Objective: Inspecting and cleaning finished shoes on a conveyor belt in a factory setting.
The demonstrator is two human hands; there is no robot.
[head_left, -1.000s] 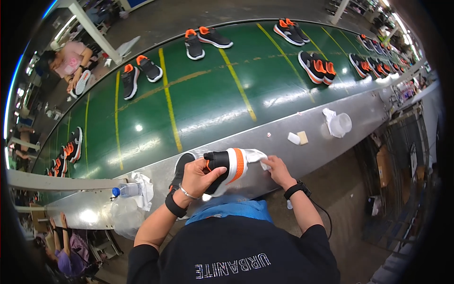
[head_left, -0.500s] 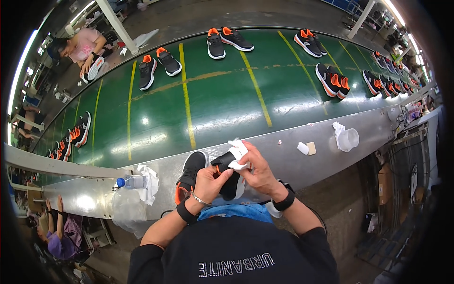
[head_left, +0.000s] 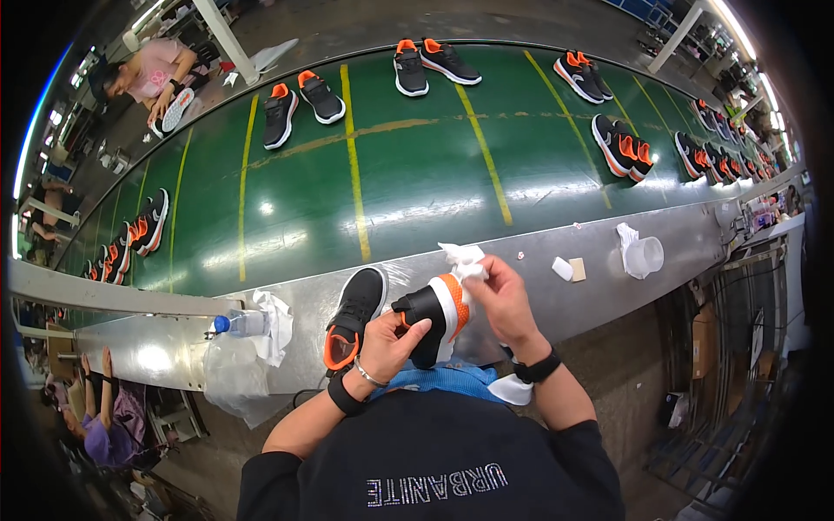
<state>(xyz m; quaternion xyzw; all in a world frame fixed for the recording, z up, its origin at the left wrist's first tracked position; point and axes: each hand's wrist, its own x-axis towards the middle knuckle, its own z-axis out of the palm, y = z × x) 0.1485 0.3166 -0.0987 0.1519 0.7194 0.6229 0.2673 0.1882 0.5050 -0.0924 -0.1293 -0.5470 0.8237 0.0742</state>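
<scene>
One black shoe [head_left: 425,306] is being gripped by the left hand [head_left: 387,349], near side of the worktop [head_left: 599,245] | orange sole [head_left: 458,298] is facing right | right hand [head_left: 506,301], just right, is pinching white cloth [head_left: 463,254]

Glare streaks on green belt [head_left: 417,174]; tube lights [head_left: 738,33] bright upper right; edges bent, corners black.
</scene>
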